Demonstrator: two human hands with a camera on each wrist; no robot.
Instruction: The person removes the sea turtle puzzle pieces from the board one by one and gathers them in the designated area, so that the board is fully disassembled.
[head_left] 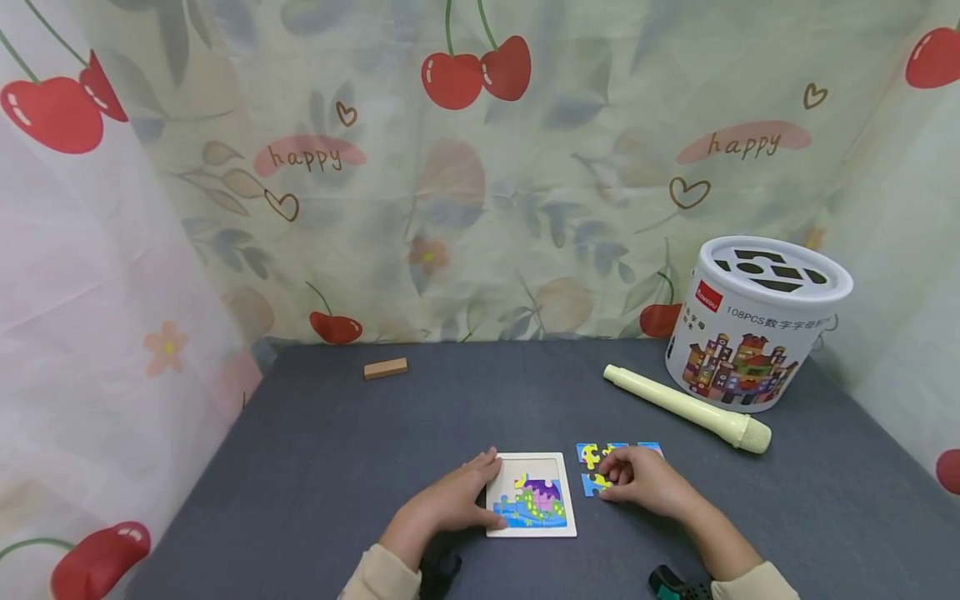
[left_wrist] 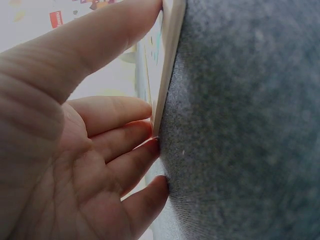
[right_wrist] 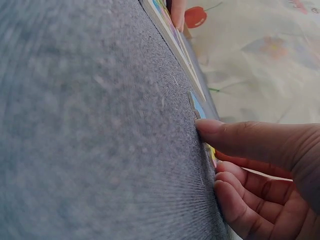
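Observation:
A white-framed jigsaw tray [head_left: 568, 508] lies on the table, its lower part filled with a colourful picture. My left hand [head_left: 453, 497] rests along the tray's left side, thumb near the lower left corner and fingers at the upper left. In the left wrist view those fingers [left_wrist: 122, 112] touch the frame edge, fairly straight. Right of the tray, my right hand [head_left: 648, 483] pinches a blue and yellow puzzle piece [head_left: 591, 485] flat on the table. The thumb [right_wrist: 240, 135] meets its edge in the right wrist view; the fingertips on its far side are partly hidden.
More loose pieces [head_left: 588, 452] lie just beyond my right hand. A pale yellow toy microphone [head_left: 686, 406] lies farther right, before a white lidded bucket [head_left: 750, 333]. A wooden block [head_left: 386, 368] sits at the back left. A patterned curtain [head_left: 480, 250] hangs behind the table.

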